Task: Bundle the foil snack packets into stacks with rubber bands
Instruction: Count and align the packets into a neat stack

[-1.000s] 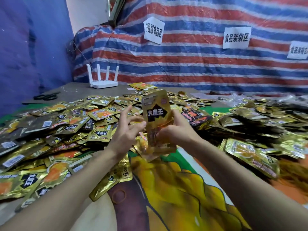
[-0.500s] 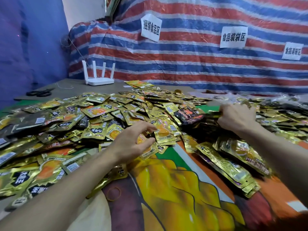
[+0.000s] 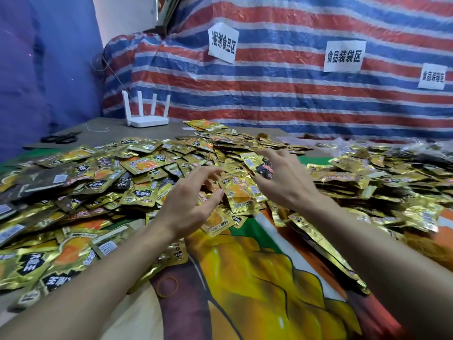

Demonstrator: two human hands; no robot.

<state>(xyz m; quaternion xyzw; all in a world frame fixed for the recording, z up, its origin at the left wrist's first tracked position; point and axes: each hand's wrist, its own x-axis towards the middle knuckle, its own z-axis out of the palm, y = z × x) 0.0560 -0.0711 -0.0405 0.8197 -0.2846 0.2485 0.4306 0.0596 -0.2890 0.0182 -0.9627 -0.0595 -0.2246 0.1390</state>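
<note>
Now, band point(image 3: 167, 287): I see it lying flat on the printed cloth point(image 3: 245, 278), beside the left forearm and just off the pile's near edge.
Left hand point(image 3: 188, 207): over the front of the pile, fingers loosely bent and apart, gripping nothing; I cannot tell whether the thumb touches a packet.
Packet point(image 3: 239, 192): orange-printed, tilted on top of the pile, between the two hands.
Right hand point(image 3: 282, 177): fingers spread and released, tips down among the packets.
Pile point(image 3: 110, 182): loose gold packets across the left and centre.
Heap point(image 3: 392, 177): more packets to the right.
Scissors point(image 3: 61, 138): on the bare table point(image 3: 152, 132), far left.
Router point(image 3: 147, 114): white, upright aerials, against the striped tarp point(image 3: 282, 94).
Signs point(image 3: 344, 56): three paper sheets on the tarp.
</note>
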